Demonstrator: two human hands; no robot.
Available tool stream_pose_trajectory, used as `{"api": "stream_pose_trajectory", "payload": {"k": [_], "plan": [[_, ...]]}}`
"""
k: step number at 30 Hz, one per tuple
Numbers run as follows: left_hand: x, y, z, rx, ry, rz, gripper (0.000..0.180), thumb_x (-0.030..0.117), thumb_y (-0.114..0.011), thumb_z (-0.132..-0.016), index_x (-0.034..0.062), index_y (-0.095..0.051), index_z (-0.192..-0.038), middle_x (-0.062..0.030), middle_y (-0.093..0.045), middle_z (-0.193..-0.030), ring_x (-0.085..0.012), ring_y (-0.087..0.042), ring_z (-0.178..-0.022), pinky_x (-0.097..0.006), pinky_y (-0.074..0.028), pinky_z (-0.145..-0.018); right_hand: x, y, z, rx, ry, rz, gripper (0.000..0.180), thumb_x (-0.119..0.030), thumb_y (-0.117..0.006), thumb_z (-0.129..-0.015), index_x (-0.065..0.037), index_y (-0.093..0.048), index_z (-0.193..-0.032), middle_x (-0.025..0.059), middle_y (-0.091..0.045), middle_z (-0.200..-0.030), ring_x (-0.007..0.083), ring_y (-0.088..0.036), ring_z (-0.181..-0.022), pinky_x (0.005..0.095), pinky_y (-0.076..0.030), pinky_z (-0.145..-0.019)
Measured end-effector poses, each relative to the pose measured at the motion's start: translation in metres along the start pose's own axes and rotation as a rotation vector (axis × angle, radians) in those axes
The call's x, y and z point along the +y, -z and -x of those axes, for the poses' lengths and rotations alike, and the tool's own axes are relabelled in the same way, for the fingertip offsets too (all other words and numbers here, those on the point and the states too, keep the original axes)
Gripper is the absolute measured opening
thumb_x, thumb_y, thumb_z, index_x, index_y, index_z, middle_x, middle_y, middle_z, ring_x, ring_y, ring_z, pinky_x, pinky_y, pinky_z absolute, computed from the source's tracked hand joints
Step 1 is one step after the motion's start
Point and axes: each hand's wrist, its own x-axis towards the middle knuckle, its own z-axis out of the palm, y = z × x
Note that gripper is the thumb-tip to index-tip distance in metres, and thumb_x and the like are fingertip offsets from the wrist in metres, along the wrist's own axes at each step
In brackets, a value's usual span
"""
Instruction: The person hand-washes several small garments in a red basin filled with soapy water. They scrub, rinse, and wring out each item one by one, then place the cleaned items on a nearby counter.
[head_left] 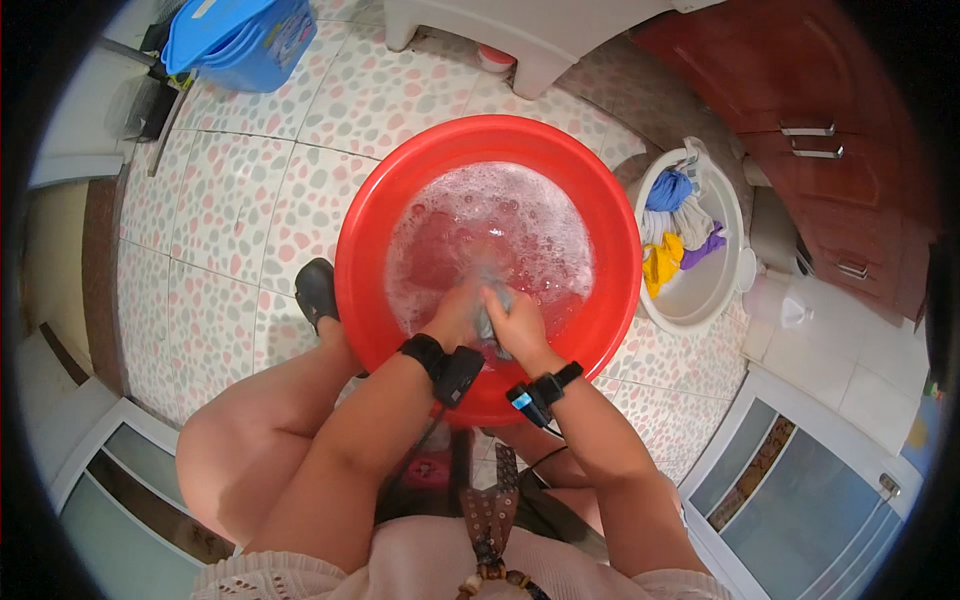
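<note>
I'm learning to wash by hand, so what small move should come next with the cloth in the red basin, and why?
Probably rub the two bunched parts of the grey cloth against each other. Both the left hand and the right hand grip it at the near side of the red basin, it is half sunk in soapy water, and nothing shows it rinsed or wrung yet.

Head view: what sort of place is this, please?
Probably a home bathroom or wash area. The floor is tiled in a pebble pattern, a red basin of soapy water stands on it, and a white basin of coloured clothes sits beside it. Both hands, left hand and right hand, hold a grey cloth in the water.
</note>
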Motion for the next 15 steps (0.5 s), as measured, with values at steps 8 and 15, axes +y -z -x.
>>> {"api": "stream_pose_trajectory", "payload": {"k": [8, 15], "plan": [[0.025, -0.018, 0.038, 0.334, -0.229, -0.255, 0.041, 0.027, -0.06, -0.091, 0.0047, -0.051, -0.124, -0.0104, -0.055, -0.116, -0.0232, -0.054, -0.105, -0.036, -0.05, -0.084, 0.031, 0.007, -0.025, 0.195, -0.27, 0.204, 0.049, -0.041, -0.06, -0.088, -0.004, -0.054, -0.12, 0.0271, -0.058, -0.113, 0.0421, -0.056, -0.104, 0.0479, -0.044, -0.086], [0.017, 0.077, -0.006, 0.116, -0.433, -0.615, 0.038, 0.017, -0.06, -0.094, 0.002, -0.05, -0.127, -0.0112, -0.05, -0.118, -0.0226, -0.051, -0.107, -0.03, -0.051, -0.086, 0.039, -0.025, -0.014, -0.049, -0.162, 0.637, 0.098, -0.025, -0.077, -0.073, -0.019, -0.019, -0.151, 0.0214, -0.008, -0.156, 0.0419, -0.012, -0.143, 0.0663, -0.02, -0.107]]}}
